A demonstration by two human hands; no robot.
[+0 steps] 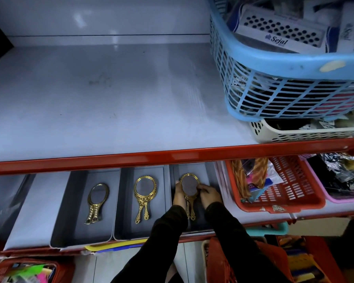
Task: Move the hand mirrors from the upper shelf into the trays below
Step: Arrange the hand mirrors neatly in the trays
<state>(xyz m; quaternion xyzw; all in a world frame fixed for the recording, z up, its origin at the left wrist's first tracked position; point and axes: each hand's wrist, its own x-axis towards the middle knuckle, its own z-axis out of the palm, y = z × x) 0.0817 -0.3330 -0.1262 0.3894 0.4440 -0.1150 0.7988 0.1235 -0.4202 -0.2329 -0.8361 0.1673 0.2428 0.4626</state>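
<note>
In the right tray (209,172), gold hand mirror (189,187) between both hands' fingers (200,187), grasped at its frame

This is a small shop. The red-edged display shelves (172,156) hold plastic baskets full of packed goods: a blue basket (284,86) with printed bindi cards (280,32), a red basket (278,190), and grey trays (86,237) showing golden hand mirrors (145,196).
</note>
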